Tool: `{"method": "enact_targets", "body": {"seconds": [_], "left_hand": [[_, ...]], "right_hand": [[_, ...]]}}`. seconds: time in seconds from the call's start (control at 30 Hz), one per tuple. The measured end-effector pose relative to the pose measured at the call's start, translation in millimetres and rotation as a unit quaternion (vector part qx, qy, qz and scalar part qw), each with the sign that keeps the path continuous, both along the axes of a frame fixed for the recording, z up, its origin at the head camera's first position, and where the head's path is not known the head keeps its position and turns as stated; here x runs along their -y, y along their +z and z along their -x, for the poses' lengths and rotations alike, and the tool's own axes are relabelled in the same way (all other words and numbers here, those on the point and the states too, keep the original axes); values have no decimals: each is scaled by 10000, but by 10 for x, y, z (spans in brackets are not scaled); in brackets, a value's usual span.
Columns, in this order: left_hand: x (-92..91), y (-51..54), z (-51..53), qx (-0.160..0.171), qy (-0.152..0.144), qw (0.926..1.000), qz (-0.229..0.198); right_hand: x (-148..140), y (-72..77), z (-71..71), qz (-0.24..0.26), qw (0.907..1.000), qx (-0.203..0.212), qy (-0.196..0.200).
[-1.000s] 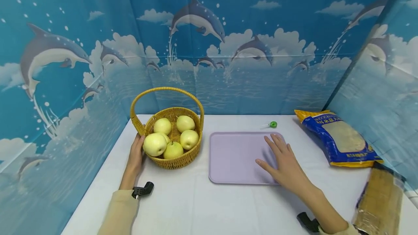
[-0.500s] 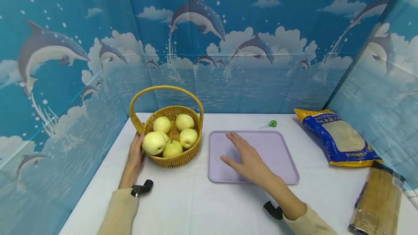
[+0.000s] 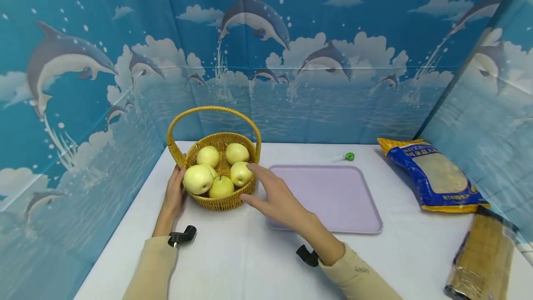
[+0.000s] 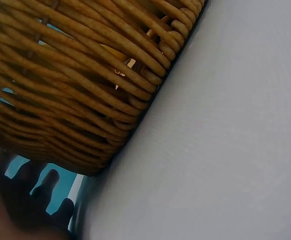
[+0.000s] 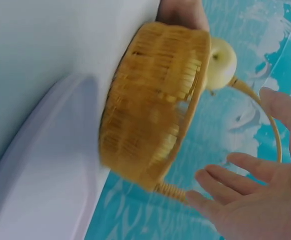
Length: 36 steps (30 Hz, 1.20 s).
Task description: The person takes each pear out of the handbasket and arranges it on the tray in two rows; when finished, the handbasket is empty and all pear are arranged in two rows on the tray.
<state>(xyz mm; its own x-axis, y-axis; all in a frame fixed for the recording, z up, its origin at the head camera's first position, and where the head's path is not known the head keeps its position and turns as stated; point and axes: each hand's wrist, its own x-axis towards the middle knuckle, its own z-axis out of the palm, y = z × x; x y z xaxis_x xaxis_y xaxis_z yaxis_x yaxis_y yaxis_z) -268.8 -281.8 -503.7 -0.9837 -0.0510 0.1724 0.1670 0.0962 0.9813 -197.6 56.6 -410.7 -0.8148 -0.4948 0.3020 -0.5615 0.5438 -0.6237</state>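
A yellow wicker basket (image 3: 222,203) with a tall arched handle holds several pale green apples (image 3: 197,179). My left hand (image 3: 171,198) rests against the basket's left side. In the left wrist view, that hand's fingers (image 4: 46,187) stretch beside the weave. My right hand (image 3: 276,198) hovers at the basket's right rim, thumb and fingers spread, its fingertips close to the rightmost apple (image 3: 240,174). The right wrist view shows its palm (image 5: 255,215) holding nothing, with the basket wall (image 5: 140,110) beyond. Whether the fingertips touch the apple cannot be told.
A lilac tray (image 3: 333,198) lies right of the basket, partly under my right forearm. Behind it is a green lollipop (image 3: 349,156). A blue and yellow food bag (image 3: 437,177) and a clear-wrapped brown pack (image 3: 483,253) lie at the right. Dolphin-print curtains (image 3: 291,105) enclose the table.
My right hand has moved left from over the tray to the basket's right rim. The left hand has stayed at the basket's left side. The apples have not moved.
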Motion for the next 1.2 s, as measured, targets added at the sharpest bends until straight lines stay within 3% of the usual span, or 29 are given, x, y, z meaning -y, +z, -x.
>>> {"method": "enact_targets", "body": {"seconds": [0.23, 0.6, 0.8, 1.0, 1.2], "left_hand": [[22, 10, 10, 32, 33, 10000, -46], [-12, 9, 25, 3, -49, 10000, -24], [3, 31, 13, 37, 33, 9999, 160], [14, 25, -14, 74, 16, 9998, 166], [18, 19, 0, 44, -83, 9999, 97]], "right_hand": [[483, 44, 70, 106, 9988, -200, 429], [960, 90, 273, 142, 9991, -293, 284], [1126, 111, 453, 96, 9985, -141, 513], [1275, 112, 554, -231, 9975, 76, 670], [1368, 120, 584, -788, 9943, -52, 719]]}}
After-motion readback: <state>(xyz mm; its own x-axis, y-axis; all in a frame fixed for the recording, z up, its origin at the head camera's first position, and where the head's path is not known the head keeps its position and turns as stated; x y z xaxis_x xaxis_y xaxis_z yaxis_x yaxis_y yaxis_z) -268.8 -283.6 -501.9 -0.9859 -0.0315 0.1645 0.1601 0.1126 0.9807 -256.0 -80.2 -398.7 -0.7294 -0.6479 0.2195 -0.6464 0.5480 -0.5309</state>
